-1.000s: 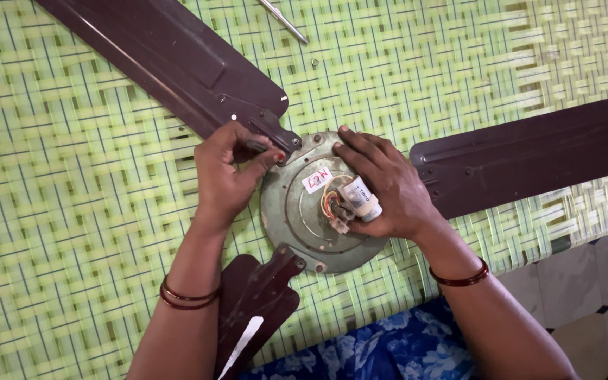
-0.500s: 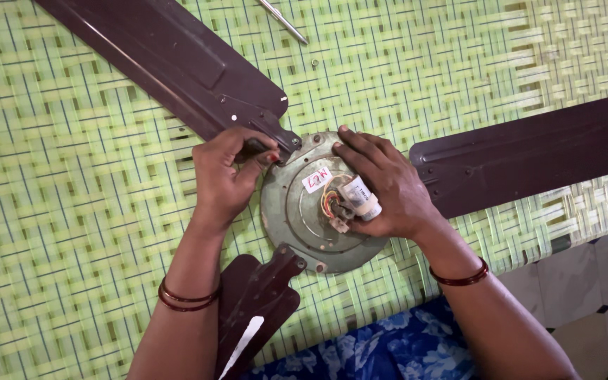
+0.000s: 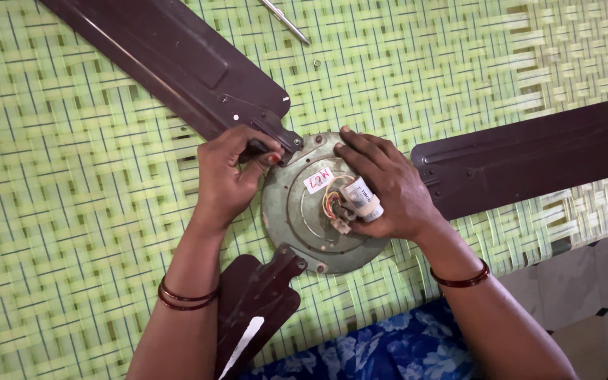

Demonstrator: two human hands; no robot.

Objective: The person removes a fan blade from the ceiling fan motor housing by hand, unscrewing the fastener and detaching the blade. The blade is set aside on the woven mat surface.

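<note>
A ceiling fan lies on a woven green mat [image 3: 72,211]. Its round grey motor housing [image 3: 297,225] has a white label, coloured wires and a small white capacitor [image 3: 362,199] at the centre. Three dark brown blades spread out: one to the upper left [image 3: 170,63], one to the right [image 3: 529,155], one toward me [image 3: 255,309]. My left hand [image 3: 226,176] pinches the bracket of the upper-left blade where it meets the housing. My right hand [image 3: 388,186] rests flat on the housing, fingers spread, pressing beside the capacitor.
A thin metal tool [image 3: 284,21] lies on the mat at the top, with a small screw [image 3: 316,62] just below it. Blue floral cloth [image 3: 388,352] is at the bottom. Tiled floor [image 3: 592,302] shows at the lower right, past the mat's edge.
My left hand's fingers have curled tighter around the blade bracket; the thumb has shifted slightly. My right hand and the fan have stayed put.
</note>
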